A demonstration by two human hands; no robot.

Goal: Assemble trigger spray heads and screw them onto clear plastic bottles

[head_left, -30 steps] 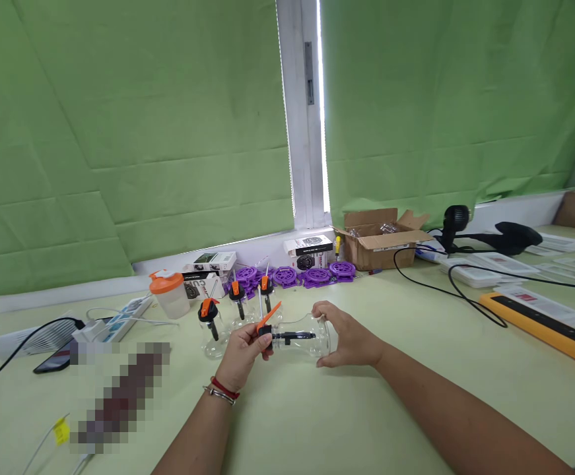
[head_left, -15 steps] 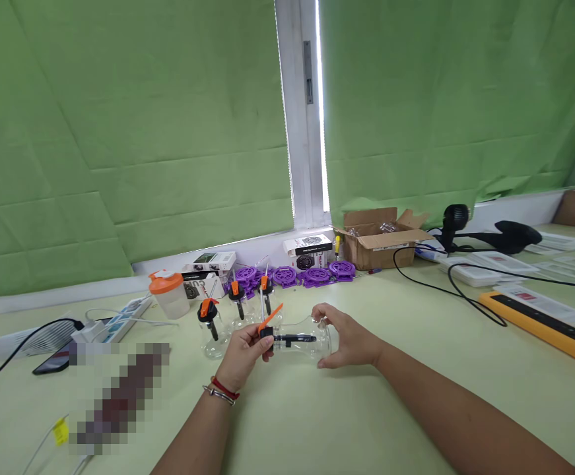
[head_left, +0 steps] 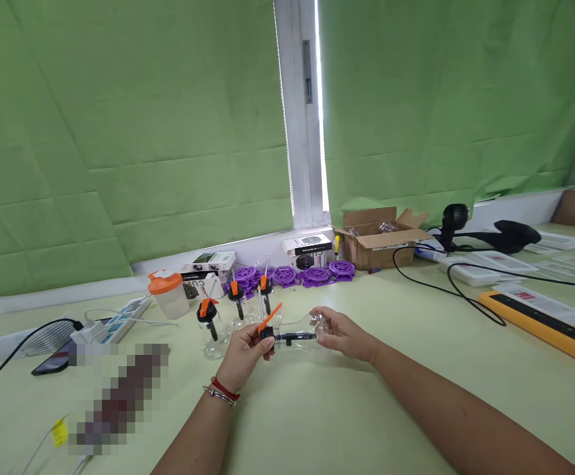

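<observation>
A clear bottle [head_left: 297, 326] lies on its side above the table, held between both hands. Its black lid [head_left: 267, 333] points left, with an orange lever [head_left: 270, 316] and a thin pale tube sticking up; a black tube runs inside the bottle. My left hand [head_left: 242, 356] is closed around the lid. At the other end, my right hand [head_left: 350, 336] grips the bottle's base, thumb on the near side. Just behind my left hand, several similar clear bottles stand upright with black-and-orange lids, one of them the bottle at front left [head_left: 212, 340].
Purple spoked discs [head_left: 284, 276], small printed boxes [head_left: 307, 245] and an open cardboard box [head_left: 379, 241] line the back edge. An orange-lidded container [head_left: 171, 297] and a power strip [head_left: 129, 316] stand left. Black cables [head_left: 458, 287] and a yellow-black bar [head_left: 539, 326] lie right.
My right hand has shifted its hold on the bottle's base, its thumb rising and drawing closer to the fingers. My left hand stays on the lid.
</observation>
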